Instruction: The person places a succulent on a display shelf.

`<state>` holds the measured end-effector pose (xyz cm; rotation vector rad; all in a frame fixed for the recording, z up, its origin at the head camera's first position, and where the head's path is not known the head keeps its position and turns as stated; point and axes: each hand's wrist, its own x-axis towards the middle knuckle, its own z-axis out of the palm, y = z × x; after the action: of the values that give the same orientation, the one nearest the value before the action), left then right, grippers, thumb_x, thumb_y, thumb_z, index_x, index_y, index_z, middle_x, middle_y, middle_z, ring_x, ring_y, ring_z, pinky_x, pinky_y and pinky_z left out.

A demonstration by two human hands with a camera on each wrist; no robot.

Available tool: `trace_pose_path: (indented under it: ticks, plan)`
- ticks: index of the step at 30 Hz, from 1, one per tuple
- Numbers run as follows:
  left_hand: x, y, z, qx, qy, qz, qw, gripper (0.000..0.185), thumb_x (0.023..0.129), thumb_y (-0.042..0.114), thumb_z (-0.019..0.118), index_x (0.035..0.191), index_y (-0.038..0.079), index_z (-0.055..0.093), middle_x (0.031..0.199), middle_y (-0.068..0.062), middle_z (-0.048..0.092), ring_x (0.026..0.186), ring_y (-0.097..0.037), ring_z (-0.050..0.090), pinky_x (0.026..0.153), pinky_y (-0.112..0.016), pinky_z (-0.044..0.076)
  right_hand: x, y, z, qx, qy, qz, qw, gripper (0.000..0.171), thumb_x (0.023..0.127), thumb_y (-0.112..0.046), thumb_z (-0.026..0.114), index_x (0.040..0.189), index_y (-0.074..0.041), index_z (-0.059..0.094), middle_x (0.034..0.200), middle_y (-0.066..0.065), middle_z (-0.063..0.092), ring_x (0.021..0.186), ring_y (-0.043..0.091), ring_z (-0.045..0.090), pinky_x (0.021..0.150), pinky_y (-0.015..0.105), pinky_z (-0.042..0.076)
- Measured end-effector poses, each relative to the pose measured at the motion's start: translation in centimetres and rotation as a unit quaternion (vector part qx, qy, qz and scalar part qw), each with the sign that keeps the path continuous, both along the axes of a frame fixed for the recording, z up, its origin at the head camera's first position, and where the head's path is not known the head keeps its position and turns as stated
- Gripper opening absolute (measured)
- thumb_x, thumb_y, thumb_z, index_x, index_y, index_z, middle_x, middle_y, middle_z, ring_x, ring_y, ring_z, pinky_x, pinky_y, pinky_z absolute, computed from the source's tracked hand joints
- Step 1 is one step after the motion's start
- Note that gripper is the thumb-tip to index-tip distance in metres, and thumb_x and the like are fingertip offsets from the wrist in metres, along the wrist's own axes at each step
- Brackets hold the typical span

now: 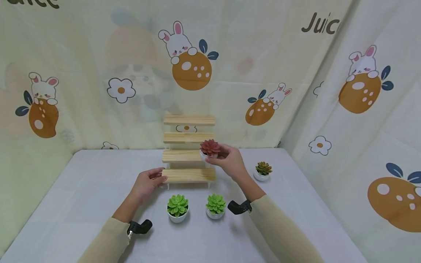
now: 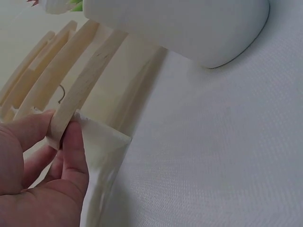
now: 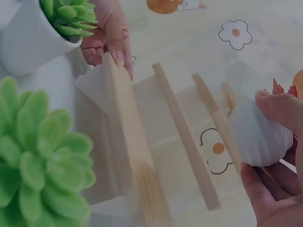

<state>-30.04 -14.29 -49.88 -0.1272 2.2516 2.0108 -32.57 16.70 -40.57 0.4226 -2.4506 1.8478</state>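
A wooden stepped display stand (image 1: 189, 176) with several slats stands at the back of the table. My left hand (image 1: 146, 184) pinches the left end of its lowest slat; in the left wrist view thumb and fingers lie on either face of the wood. My right hand (image 1: 231, 162) holds a red potted succulent (image 1: 209, 147) by its white pot, over the right end of the second slat from the bottom in the head view. The ribbed pot (image 3: 260, 135) appears between thumb and fingers in the right wrist view.
Two green potted succulents (image 1: 177, 206) (image 1: 215, 204) stand in front of the stand, between my forearms. A brownish-green potted succulent (image 1: 263, 170) is to the right of my right hand. Behind the white table (image 1: 82, 190) hangs a printed curtain (image 1: 141, 47).
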Motion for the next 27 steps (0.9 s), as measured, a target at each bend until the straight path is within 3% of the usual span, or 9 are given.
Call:
trace_pose_path:
  ticks: [10, 27]
  plan:
    - [-0.1, -0.2, -0.1, 0.005, -0.001, -0.007, 1.0000, 0.050, 0.098, 0.006, 0.068, 0.144, -0.004, 0.054, 0.128, -0.023, 0.063, 0.092, -0.011, 0.068, 0.082, -0.026, 0.062, -1.4, -2.0, 1.2, -0.018, 0.003, 0.022, 1.000, 0.052, 0.081, -0.020, 0.089, 0.129, -0.010, 0.069, 0.126, 0.011, 0.072, 0.106, 0.017, 0.072, 0.084, 0.023, 0.061]
    - [-0.3, 0.0, -0.2, 0.000, -0.008, -0.001, 1.0000, 0.049, 0.097, 0.007, 0.068, 0.144, -0.002, 0.055, 0.129, -0.022, 0.061, 0.096, -0.015, 0.067, 0.083, -0.026, 0.062, -4.4, -5.2, 3.1, -0.037, 0.037, 0.045, 0.998, 0.054, 0.079, -0.022, 0.090, 0.130, -0.017, 0.071, 0.125, 0.006, 0.073, 0.104, 0.018, 0.072, 0.083, 0.025, 0.061]
